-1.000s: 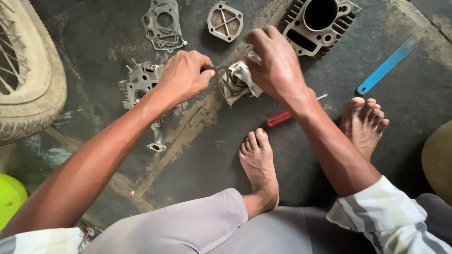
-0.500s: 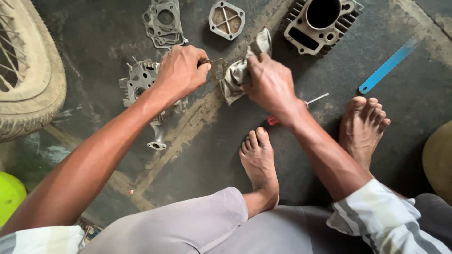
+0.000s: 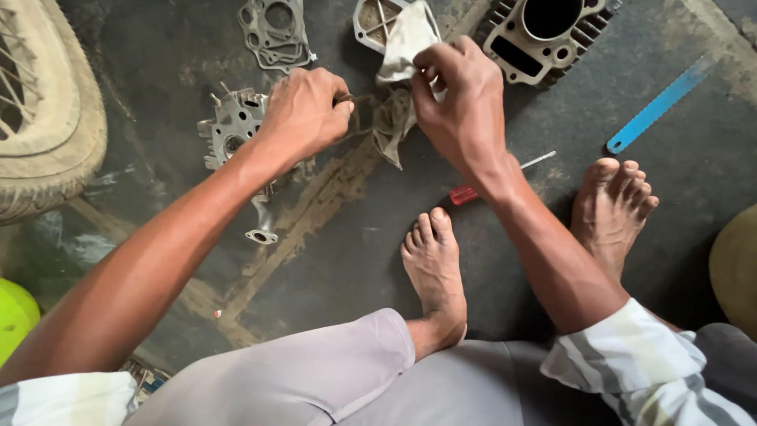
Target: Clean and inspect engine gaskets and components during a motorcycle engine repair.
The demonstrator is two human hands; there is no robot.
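My left hand [image 3: 303, 114] is closed on a small dark part at its fingertips, held above the floor. My right hand [image 3: 457, 99] grips a dirty grey rag [image 3: 398, 75] that hangs down between both hands and touches the small part. Under my left hand lies a grey metal engine part [image 3: 233, 126] with studs. A red-handled screwdriver [image 3: 465, 193] lies on the floor under my right wrist.
A finned engine cylinder [image 3: 544, 35] sits at the top right, a square metal cover [image 3: 371, 20] and a flat gasket [image 3: 272, 31] at the top. A spoked wheel with tyre [image 3: 47, 134] is at the left, a blue blade [image 3: 658, 106] at the right. My bare feet [image 3: 434, 264] rest on the dark floor.
My right hand has drawn the rag upward and away from me, stretching it out, while my left hand stayed closed on the small part.
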